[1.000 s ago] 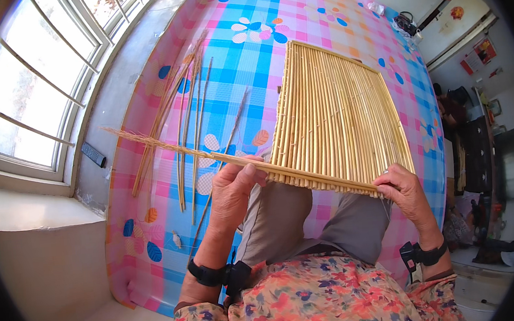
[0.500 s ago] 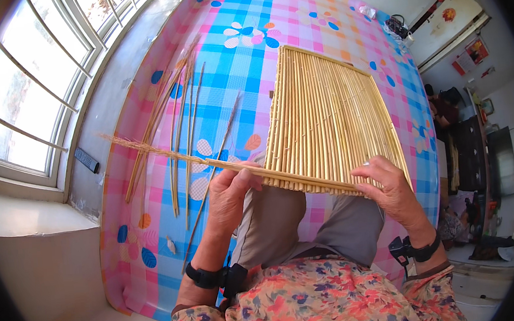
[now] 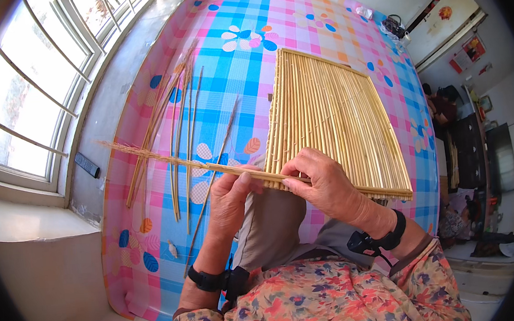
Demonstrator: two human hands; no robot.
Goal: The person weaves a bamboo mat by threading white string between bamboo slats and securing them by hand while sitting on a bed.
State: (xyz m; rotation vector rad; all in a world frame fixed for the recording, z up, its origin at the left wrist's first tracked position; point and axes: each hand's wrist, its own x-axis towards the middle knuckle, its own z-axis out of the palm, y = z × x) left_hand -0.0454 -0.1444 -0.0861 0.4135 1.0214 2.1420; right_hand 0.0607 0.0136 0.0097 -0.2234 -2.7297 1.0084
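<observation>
A mat of pale yellow stalks (image 3: 332, 118), bound side by side with edging stalks, rests with its near edge over my lap. Along that near edge lies a stalk (image 3: 227, 168) whose feathery seed head (image 3: 132, 149) sticks out to the left. My left hand (image 3: 232, 192) is closed round this stalk just beyond the mat's left corner. With thumb and fingers, my right hand (image 3: 316, 180) pinches the same stalk at the near edge, a short way right of the left hand. Part of the near edge is hidden behind my right hand.
Several loose stalks (image 3: 173, 137) lie on the checked, flowered sheet (image 3: 250, 70) left of the mat. A small pale object with thread (image 3: 173, 248) sits near my left forearm. On the sill by the barred window rests a dark remote control (image 3: 87, 165). A dark bag (image 3: 392, 26) stands far right.
My right hand has moved left along the near edge, from near the right corner to close by my left hand. The left hand and the mat have barely shifted.
</observation>
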